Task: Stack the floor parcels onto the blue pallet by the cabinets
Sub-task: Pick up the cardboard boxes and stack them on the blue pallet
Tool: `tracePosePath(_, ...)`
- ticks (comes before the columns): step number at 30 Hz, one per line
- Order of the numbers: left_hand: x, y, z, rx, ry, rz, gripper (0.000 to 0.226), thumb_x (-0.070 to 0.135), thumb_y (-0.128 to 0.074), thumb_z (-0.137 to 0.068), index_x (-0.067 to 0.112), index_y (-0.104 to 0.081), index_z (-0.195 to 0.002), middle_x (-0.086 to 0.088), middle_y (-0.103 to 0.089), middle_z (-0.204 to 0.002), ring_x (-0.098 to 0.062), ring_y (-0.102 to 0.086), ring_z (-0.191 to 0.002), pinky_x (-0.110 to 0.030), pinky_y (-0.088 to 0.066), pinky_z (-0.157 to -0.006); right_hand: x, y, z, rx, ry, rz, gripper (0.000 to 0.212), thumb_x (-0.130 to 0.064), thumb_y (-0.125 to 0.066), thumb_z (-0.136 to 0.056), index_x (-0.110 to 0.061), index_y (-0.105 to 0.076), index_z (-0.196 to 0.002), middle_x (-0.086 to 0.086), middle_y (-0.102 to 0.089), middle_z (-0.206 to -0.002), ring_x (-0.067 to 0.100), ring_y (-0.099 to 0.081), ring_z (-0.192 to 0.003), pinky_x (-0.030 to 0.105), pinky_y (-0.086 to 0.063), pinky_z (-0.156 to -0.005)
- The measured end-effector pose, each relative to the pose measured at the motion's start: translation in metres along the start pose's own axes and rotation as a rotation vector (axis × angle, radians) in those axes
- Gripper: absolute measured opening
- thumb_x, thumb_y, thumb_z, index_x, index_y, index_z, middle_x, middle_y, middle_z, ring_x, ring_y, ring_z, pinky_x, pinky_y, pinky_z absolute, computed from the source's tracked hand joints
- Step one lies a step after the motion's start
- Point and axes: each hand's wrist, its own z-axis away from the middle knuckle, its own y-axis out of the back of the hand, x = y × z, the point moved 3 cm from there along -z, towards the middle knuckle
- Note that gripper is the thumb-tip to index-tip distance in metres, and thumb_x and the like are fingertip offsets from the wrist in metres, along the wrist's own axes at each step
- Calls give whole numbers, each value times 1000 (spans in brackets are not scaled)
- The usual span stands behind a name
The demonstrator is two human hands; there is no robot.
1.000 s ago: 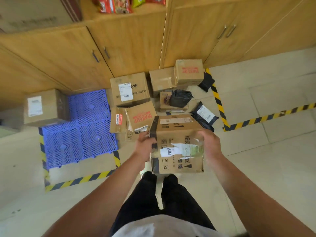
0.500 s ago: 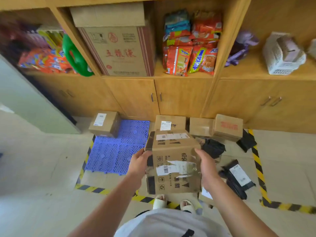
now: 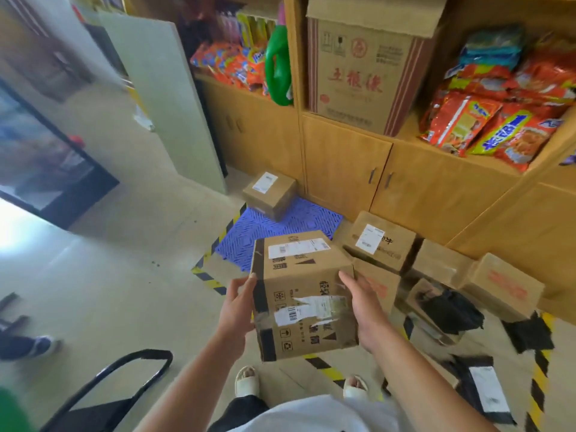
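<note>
Taped box (image 3: 304,294) is held off the floor betw. both hands. L hand (image 3: 237,302) is pressed flat on its left face and R hand (image 3: 363,307) flat on its right face, fingers fairly straight, pointed far. The box is seen just near of the blue pallet (image 3: 280,232), its near-right corner hidden by it. One small box (image 3: 269,194) is set on the pallet's far-left corner, by the cabinets (image 3: 343,169). Other parcels (image 3: 378,244) are seen on the floor to the right.
</note>
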Motion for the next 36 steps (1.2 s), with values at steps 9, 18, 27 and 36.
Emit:
tracePosePath(9,-7,143,-60,-60,92,99,19,33,-50,-98,18,-54,-110,-7,-67,-112,-24,-61,-109,-43,-51,-83,25,-145,17,85,114,141,22,-43,-60,-95,-39,-59,-116,-9,-68,-117,16,-62,-111,49,-46,-101)
tracePosePath(18,18,190,-105,-305,124,125,32,20,-55,-94,27,-57,-125,-2,-68,-117,-21,-58,-113,-45,-43,-102,13,-212,12,285,121,120,22,-51,-66,-89,-40,-54,-103,-4,-66,-110,19,-64,-102,50,-52,-93)
tracePosePath(27,71,204,-208,-282,200,-110,30,4,-48,-89,15,-53,-117,-13,-67,-111,-28,-64,-102,-39,-53,-82,-16,-267,-83,298,87,210,33,-38,-67,-90,-24,-55,-117,1,-61,-117,17,-59,-101,35,-43,-76)
tracePosePath(36,155,207,-335,-281,179,-332,42,1,-54,-80,13,-47,-120,-12,-58,-110,-25,-58,-97,-38,-49,-79,-23,-332,-183,324,-57,119,27,-27,-63,-95,-22,-52,-119,-2,-56,-114,18,-51,-103,30,-37,-88)
